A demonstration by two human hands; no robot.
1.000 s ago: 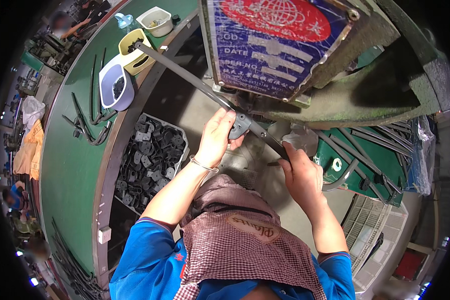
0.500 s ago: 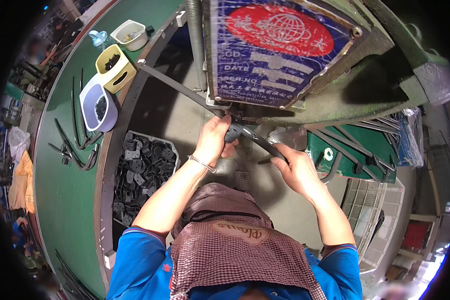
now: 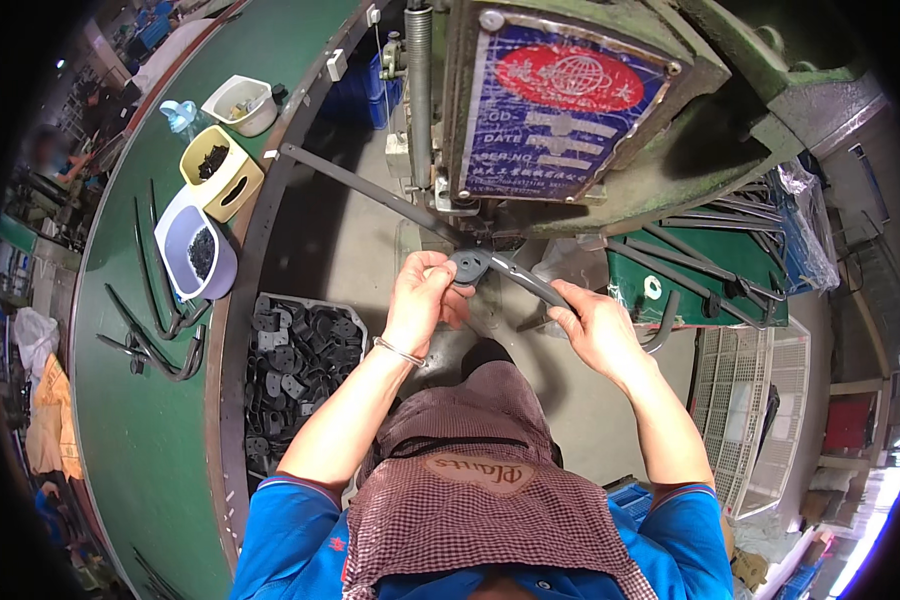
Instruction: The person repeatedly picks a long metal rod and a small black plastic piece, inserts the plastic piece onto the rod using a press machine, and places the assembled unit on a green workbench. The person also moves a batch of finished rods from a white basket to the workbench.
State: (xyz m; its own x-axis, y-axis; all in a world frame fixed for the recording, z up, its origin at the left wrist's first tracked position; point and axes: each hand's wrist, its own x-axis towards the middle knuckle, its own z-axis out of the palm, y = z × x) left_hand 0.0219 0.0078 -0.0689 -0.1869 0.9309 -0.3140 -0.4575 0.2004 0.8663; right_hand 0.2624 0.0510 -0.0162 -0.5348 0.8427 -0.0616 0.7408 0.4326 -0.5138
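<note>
While the left hand (image 3: pixel 425 297) is pinching the joint (image 3: pixel 468 267), the right hand (image 3: pixel 598 328) is gripping the tube (image 3: pixel 370 197) on its near right part. The joint is lying between both hands, at the left fingertips, so the left hand is staying nearer to it. The tube's long axis is running from far left to near right, close by the machine (image 3: pixel 710 150); whether they are touching, I cannot tell. Farther left, the table (image 3: pixel 150 430) is carrying a yellow tub (image 3: pixel 238 190).

Machine plate (image 3: pixel 560 115): white lettering (image 3: pixel 525 171) is printed
Apron patch (image 3: pixel 480 473): brown script (image 3: pixel 502 475) is borne
Shirt (image 3: pixel 292 530): red mark (image 3: pixel 338 545) is shown
</note>
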